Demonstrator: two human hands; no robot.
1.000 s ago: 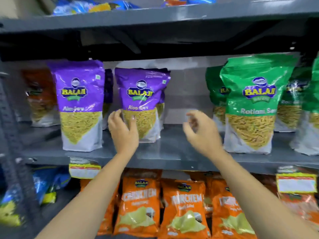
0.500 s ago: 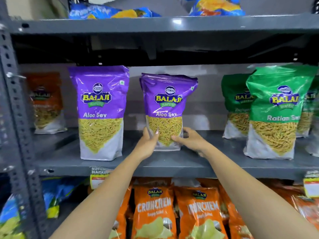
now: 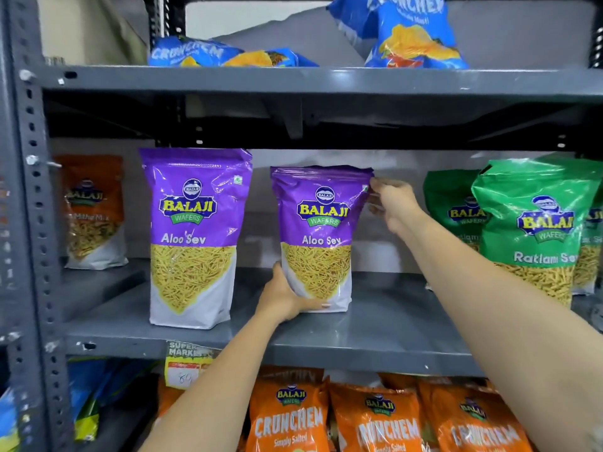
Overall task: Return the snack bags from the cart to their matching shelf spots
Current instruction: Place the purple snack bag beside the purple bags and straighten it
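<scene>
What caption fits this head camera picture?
Left hand and right hand steady a purple Aloo Sev bag on the grey shelf.

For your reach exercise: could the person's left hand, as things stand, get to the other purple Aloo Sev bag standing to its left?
Probably yes: the left hand grips the held Aloo Sev bag, and only bare shelf separates it from the other Aloo Sev bag.

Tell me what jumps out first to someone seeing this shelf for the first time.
Two purple Aloo Sev bags stand on the middle shelf: one alone at the left, one in the centre held by both hands, the left hand at its base, the right hand at its top corner. Green Ratlami Sev bags stand to the right, orange Crunchem bags below.
</scene>
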